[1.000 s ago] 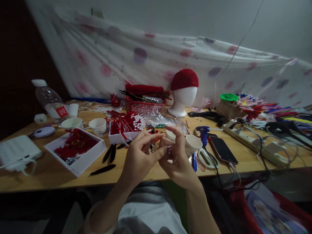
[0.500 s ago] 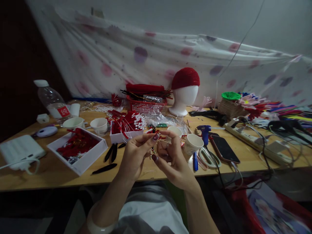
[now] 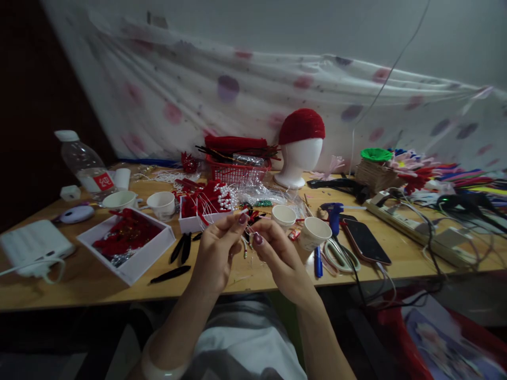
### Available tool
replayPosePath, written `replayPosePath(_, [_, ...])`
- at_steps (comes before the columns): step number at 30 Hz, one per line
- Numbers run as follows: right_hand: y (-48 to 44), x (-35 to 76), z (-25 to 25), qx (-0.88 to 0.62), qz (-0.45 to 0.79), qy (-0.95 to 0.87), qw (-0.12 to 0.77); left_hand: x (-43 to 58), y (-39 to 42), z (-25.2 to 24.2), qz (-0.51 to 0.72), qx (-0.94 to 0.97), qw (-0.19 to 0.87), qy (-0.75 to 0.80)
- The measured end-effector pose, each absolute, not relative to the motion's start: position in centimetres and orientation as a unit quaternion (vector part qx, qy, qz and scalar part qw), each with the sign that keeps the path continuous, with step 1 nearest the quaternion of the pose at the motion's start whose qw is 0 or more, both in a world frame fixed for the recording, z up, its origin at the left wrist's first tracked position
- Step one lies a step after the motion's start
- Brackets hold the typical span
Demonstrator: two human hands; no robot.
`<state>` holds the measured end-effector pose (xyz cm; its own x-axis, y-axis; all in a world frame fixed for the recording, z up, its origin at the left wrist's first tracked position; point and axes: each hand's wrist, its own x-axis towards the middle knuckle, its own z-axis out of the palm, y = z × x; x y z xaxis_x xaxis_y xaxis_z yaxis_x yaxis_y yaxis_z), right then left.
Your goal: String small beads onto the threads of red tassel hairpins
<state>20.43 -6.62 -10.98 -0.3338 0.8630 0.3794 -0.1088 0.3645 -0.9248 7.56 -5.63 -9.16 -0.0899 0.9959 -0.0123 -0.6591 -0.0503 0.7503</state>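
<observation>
My left hand [image 3: 217, 251] and my right hand [image 3: 277, 253] meet over the front edge of the wooden table [image 3: 79, 285]. Both pinch a small ornament [image 3: 247, 232] of thin wire, red bits and tiny beads held between the fingertips. Its details are too small to make out. A white box of red pieces and pearl strands [image 3: 206, 203] stands just behind the hands. Two white paper cups [image 3: 315, 232] stand to the right of the hands.
A white box of red pieces [image 3: 127, 237] and black feather-like strips [image 3: 178, 253] lie to the left. Scissors [image 3: 336, 256], a blue glue gun [image 3: 331, 214], a phone [image 3: 364, 240] and a power strip [image 3: 420, 229] are on the right. Behind stand a red basket [image 3: 235, 169], a foam head with red cap [image 3: 299, 145] and a bottle [image 3: 85, 163].
Both hands have dropped slightly toward the table and drawn closer. The right hand's fingers, raised and spread a second ago, now pinch the ornament beside the left fingertips.
</observation>
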Motion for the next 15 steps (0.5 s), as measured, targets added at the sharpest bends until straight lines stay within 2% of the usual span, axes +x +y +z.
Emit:
replayPosePath(5, [-6.44,20.5,-11.31,-0.324,0.461,-0.651,0.509,7.43,-5.6,-8.94,0.707,0.225,0.606,0.287])
replayPosePath(15, [-6.48,20.24,-11.4,-0.359,0.421,-0.607,0.57,7.5,-5.64,-8.95,0.704,0.206,0.625,0.267])
